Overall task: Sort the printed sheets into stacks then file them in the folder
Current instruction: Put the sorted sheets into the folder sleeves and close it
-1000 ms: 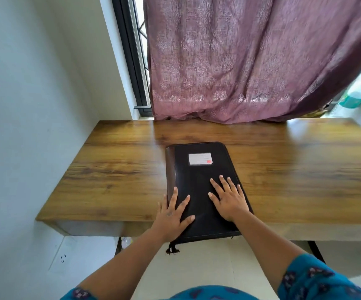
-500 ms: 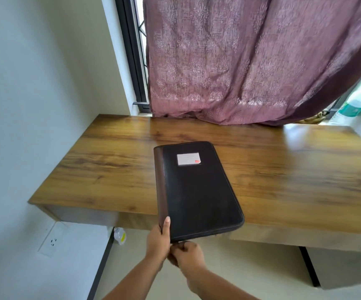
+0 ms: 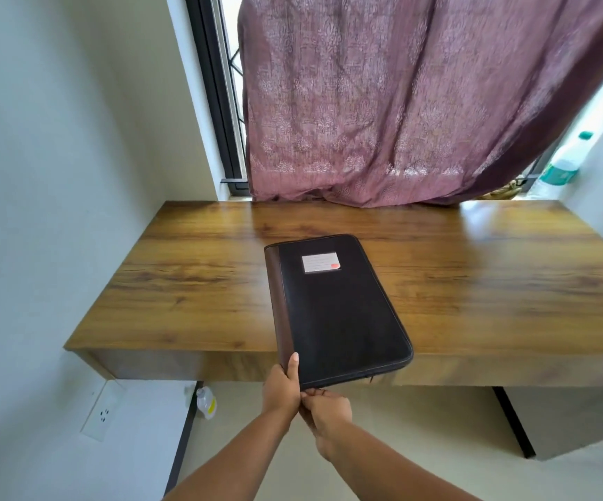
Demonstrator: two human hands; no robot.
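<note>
The folder (image 3: pixel 336 312) lay flat on the wooden desk (image 3: pixel 191 283), a dark zipped case with a brown spine down its left side and a pale label (image 3: pixel 321 262) near its far end. Its long axis ran away from the person, from the near edge of the desk toward the curtain (image 3: pixel 401 103), with the far end leaning a little to the left; the near end jutted out past the desk's front edge, so the case overhung the floor there. Both hands met at that overhanging near-left corner, so the whole length of the folder stretched away from them, up and slightly to the right. The left hand (image 3: pixel 281 388) gripped the corner at the spine, thumb laid on top of the cover and the other fingers tucked underneath. The right hand (image 3: pixel 325 410) sat just beside it, touching it, fingertips pinched together on something small at the near edge, probably the zip pull, though it was too small to make out. No printed sheets were in sight; I supposed they were inside. With the left hand steadying the corner, the right looked better placed to draw the zip rightward along the near edge and then away up the long right side.
</note>
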